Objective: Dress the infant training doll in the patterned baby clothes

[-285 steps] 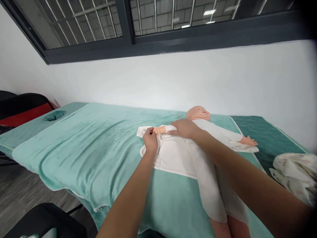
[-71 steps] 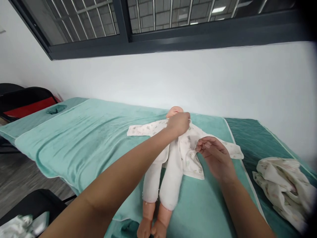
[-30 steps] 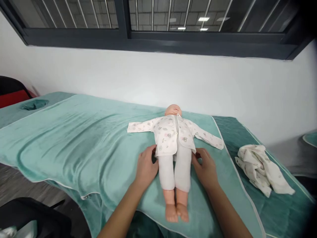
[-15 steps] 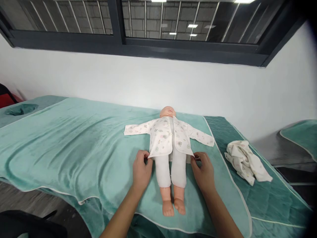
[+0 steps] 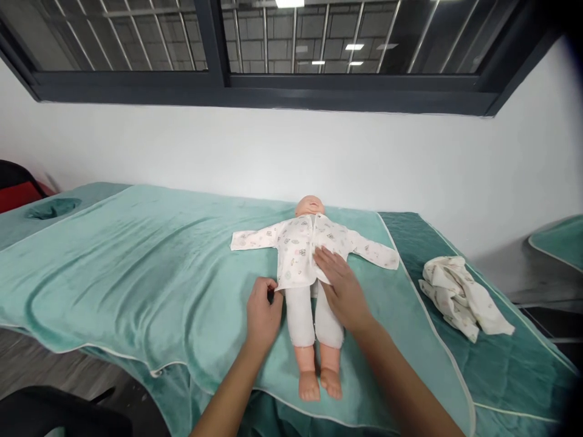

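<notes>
A baby doll (image 5: 310, 205) lies on its back, head toward the wall, bare feet toward me. It wears a white printed baby jacket (image 5: 294, 255) with both sleeves spread wide, over white leggings (image 5: 300, 318). At the jacket's lower corner on the left, my left hand (image 5: 265, 309) pinches the hem between thumb and fingers. My right hand (image 5: 341, 288) lies flat over the jacket's front on the right side, fingers stretched toward the middle. It covers part of the front edge and the hem there. The two front edges now meet near the chest.
Under the doll spreads a light green blanket (image 5: 136, 261) on a bed with a darker green quilted cover (image 5: 510, 358). A crumpled white printed cloth (image 5: 462, 297) lies to the right. Behind stands a white wall (image 5: 255, 152) below a dark-framed window (image 5: 291, 97).
My right hand has left the jacket's right hem corner and moved up and inward onto its front. The gap between the front edges has narrowed. My left hand still pinches the left corner.
</notes>
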The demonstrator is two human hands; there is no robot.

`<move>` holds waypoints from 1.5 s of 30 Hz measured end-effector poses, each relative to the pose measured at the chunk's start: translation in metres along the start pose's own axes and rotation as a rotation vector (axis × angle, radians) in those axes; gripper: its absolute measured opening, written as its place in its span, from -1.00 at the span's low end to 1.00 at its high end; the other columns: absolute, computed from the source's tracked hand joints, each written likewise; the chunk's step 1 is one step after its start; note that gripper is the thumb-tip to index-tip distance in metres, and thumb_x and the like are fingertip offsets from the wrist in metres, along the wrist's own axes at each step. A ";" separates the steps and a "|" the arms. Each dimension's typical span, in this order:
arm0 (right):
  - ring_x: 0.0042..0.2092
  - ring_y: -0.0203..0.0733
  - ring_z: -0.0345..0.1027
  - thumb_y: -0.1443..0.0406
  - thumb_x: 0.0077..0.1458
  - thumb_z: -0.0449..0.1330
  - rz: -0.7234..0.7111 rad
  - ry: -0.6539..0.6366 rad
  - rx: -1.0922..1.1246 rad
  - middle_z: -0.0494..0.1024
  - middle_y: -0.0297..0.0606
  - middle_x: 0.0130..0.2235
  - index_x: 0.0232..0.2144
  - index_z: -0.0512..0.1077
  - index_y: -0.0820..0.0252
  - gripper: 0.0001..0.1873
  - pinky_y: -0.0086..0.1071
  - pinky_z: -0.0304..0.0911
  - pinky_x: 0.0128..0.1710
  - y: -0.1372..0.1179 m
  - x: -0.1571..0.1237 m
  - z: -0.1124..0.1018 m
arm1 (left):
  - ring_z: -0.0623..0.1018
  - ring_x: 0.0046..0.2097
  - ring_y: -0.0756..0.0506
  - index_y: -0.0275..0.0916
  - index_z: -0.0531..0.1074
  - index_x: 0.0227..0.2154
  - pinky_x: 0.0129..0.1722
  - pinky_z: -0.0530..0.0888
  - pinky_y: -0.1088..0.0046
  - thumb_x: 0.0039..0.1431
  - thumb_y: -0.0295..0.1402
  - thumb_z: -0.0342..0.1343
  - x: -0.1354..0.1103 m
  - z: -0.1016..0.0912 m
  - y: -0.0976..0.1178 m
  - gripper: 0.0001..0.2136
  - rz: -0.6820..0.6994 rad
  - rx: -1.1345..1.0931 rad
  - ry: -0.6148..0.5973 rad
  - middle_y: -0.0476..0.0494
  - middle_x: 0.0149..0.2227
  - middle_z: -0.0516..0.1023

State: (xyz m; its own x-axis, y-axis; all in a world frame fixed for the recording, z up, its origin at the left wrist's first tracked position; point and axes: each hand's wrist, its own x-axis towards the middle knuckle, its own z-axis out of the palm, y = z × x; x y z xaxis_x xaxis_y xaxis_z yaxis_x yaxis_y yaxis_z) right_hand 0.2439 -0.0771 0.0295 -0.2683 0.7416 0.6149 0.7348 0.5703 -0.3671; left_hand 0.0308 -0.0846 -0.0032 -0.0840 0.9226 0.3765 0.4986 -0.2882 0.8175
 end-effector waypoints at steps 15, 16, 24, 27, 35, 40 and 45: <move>-0.12 -0.09 0.43 0.16 0.27 0.09 0.507 0.190 0.295 0.56 -0.15 -0.10 -0.09 0.48 0.13 -0.72 -0.19 0.37 -0.11 0.005 -0.067 -0.010 | 0.44 -0.23 -0.08 -0.18 0.34 -0.32 -0.19 0.38 0.39 0.09 -0.55 -0.08 0.002 -0.001 -0.004 -0.82 -0.001 -0.113 0.042 -0.07 -0.30 0.43; -0.20 -0.12 0.43 0.13 0.27 0.09 0.553 0.164 0.358 0.57 -0.18 -0.20 -0.18 0.50 0.15 -0.73 -0.22 0.37 -0.16 0.006 -0.068 -0.011 | 0.45 -0.23 -0.09 -0.18 0.34 -0.32 -0.19 0.39 0.39 0.10 -0.54 -0.08 0.003 -0.001 -0.004 -0.83 -0.005 -0.108 0.041 -0.07 -0.30 0.44; 0.00 -0.09 0.47 0.20 0.18 0.18 1.064 0.523 1.262 0.56 -0.10 -0.04 -0.17 0.45 0.20 -0.78 -0.20 0.48 -0.03 0.069 -0.047 -0.031 | 0.52 -0.17 -0.12 -0.19 0.43 -0.22 -0.11 0.43 0.31 0.20 -0.41 -0.02 0.024 0.006 -0.009 -0.85 -0.099 -0.132 0.062 -0.13 -0.21 0.54; 0.10 -0.08 0.42 0.20 0.28 0.02 1.062 0.499 1.547 0.50 0.00 0.05 -0.11 0.41 0.24 -0.72 -0.11 0.45 0.05 0.099 -0.032 -0.035 | 0.54 -0.04 -0.13 -0.20 0.45 -0.17 0.03 0.42 0.27 0.19 -0.34 0.11 0.049 0.009 -0.011 -0.83 -0.257 -0.353 0.072 -0.18 -0.10 0.56; 0.11 -0.15 0.40 0.27 0.26 0.01 0.873 0.569 1.668 0.52 -0.16 0.03 -0.10 0.38 0.11 -0.78 0.00 0.35 0.14 0.122 -0.004 -0.021 | 0.47 0.15 -0.20 -0.30 0.46 -0.22 0.12 0.50 0.27 0.24 -0.34 0.11 0.104 0.003 -0.018 -0.86 -0.655 -1.229 -0.216 -0.35 0.12 0.43; 0.07 -0.16 0.41 0.24 0.31 -0.06 0.837 0.659 1.635 0.53 -0.20 0.04 -0.10 0.42 0.11 -0.72 -0.03 0.36 0.10 0.138 0.003 -0.020 | 0.46 0.16 -0.20 -0.29 0.45 -0.27 0.09 0.53 0.24 0.27 -0.33 0.08 0.104 0.006 -0.024 -0.87 -0.622 -1.318 -0.212 -0.33 0.09 0.43; 0.00 -0.21 0.45 0.22 0.38 -0.20 0.895 0.800 1.608 0.54 -0.20 0.01 -0.09 0.43 0.12 -0.60 -0.13 0.40 0.01 0.160 0.012 -0.017 | 0.52 0.06 -0.16 -0.27 0.41 -0.31 0.03 0.55 0.24 0.28 -0.25 0.08 0.108 0.005 -0.028 -0.82 -0.630 -1.376 -0.240 -0.28 -0.01 0.47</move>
State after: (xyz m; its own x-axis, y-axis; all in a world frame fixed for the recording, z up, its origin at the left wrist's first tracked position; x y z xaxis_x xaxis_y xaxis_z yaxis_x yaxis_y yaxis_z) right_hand 0.3682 0.0170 -0.0102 0.4078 0.9057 -0.1157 -0.7678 0.2715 -0.5803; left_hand 0.0116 0.0242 0.0121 0.2354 0.9615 -0.1417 -0.7359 0.2716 0.6203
